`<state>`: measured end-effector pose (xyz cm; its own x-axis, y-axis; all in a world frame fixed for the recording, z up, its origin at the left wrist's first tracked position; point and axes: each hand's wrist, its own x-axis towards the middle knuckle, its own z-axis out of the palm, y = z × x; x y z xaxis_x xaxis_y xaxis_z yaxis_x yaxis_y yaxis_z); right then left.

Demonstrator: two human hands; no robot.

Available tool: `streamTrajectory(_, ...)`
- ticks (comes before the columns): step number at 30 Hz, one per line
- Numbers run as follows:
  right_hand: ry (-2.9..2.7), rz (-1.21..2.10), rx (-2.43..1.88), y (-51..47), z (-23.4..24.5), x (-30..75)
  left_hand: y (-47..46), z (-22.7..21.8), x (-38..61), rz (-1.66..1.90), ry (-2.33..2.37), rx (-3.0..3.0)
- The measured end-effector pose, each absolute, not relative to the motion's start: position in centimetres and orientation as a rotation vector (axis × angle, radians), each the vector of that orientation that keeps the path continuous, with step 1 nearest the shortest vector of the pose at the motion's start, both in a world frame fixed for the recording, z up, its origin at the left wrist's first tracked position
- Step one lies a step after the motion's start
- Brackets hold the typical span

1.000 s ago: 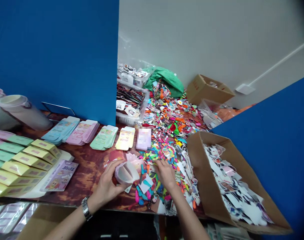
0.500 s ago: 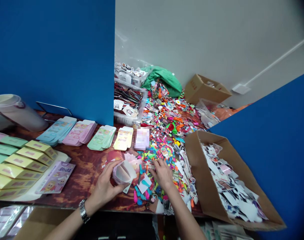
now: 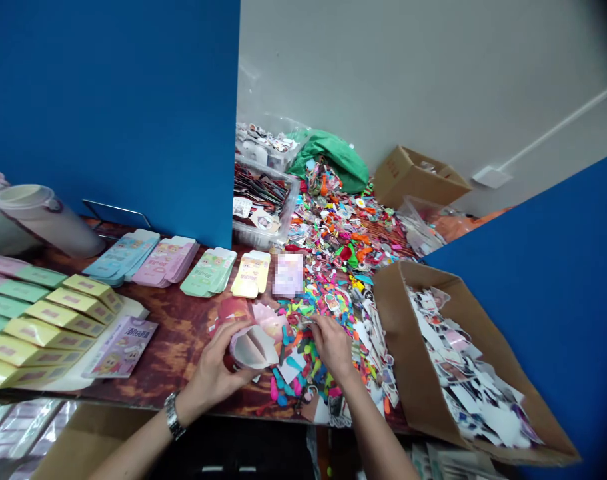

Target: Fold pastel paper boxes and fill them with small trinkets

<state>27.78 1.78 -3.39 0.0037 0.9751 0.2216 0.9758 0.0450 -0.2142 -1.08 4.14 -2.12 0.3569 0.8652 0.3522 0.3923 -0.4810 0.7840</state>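
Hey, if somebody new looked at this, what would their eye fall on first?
Probably the bright heap of small trinkets spread across the table, right of centre. Next might come the open cardboard box of mostly white pieces at the right. Near the front, the left hand holds an open packet.

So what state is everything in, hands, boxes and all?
Left hand: closed around the held carton
Held carton: open at the mouth
Right hand: fingers bent at the trinket pile; grip unclear
Trinket pile: loose, spread out
Yellow boxes: shut, lined up
Blue cartons: flattened, stacked
Pink cartons: flattened, stacked
Green cartons: flattened, stacked
Large cardboard box: open
Far cardboard box: open
Clear bin: open, loaded
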Motion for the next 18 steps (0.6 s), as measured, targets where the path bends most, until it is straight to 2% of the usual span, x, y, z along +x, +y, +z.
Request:
streamTrajectory(6, -1.944, 0.048, -1.834, 2.0, -1.7, 27.2, 4.1, -2.0, -1.2, 1.041, 1.064, 2.02)
streamTrajectory(13, -1.681, 0.335, -1.658, 1.8, 4.8, 25.1, 4.6, -2.4, -0.3, 0.886, 1.281, 2.062)
streamTrajectory(18, -1.829, 0.435, -1.512, 1.8, 7.1, 21.8, 4.5, -2.8, 0.4, 0.874, 1.284, 2.126)
